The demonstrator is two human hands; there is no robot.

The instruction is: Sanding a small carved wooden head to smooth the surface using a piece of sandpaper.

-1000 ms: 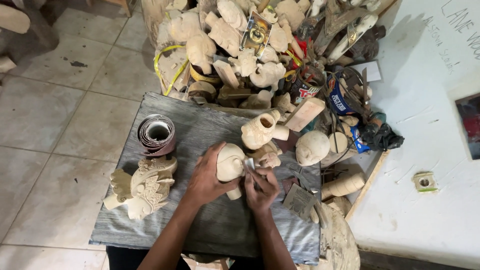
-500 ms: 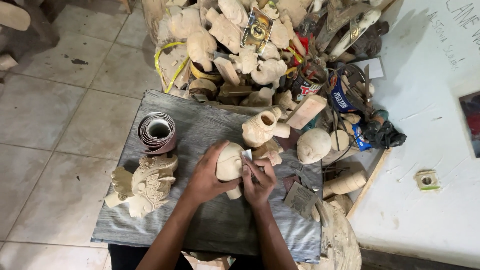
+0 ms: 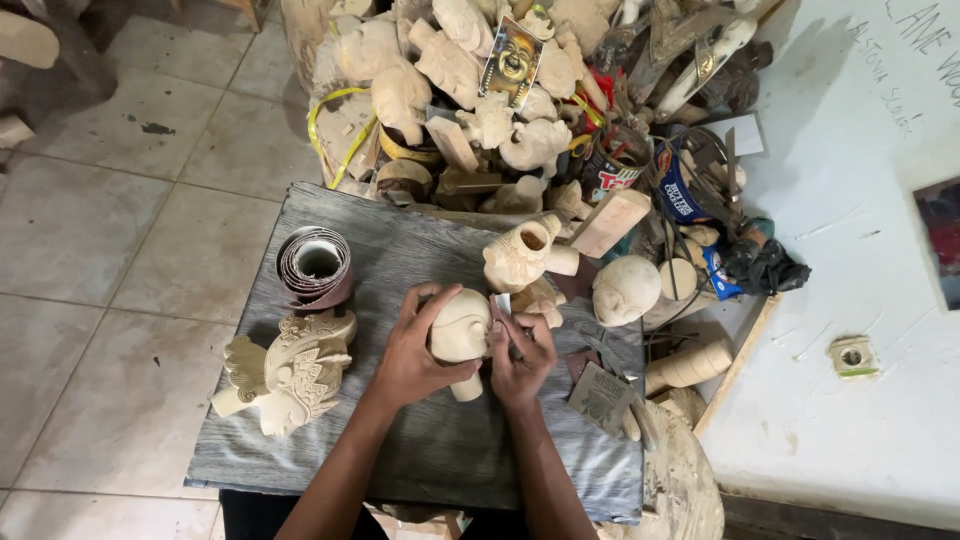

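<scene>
A: Left hand (image 3: 415, 350) cups the pale carved head (image 3: 460, 328) above the grey bench (image 3: 400, 450); right hand (image 3: 520, 355) is clenched around a small tool, mostly hidden.

B: Handling?

A: Likely stiff, light wood with fragile detail; grip its rounded back. Beyond, the carving pile (image 3: 480, 90) overlaps, indistinct.

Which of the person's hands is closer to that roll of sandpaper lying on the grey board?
The left hand. It grips the pale wooden carving just right of and below the sandpaper roll, not touching it. The right hand works on the carving's far side, farther from the roll.
</scene>
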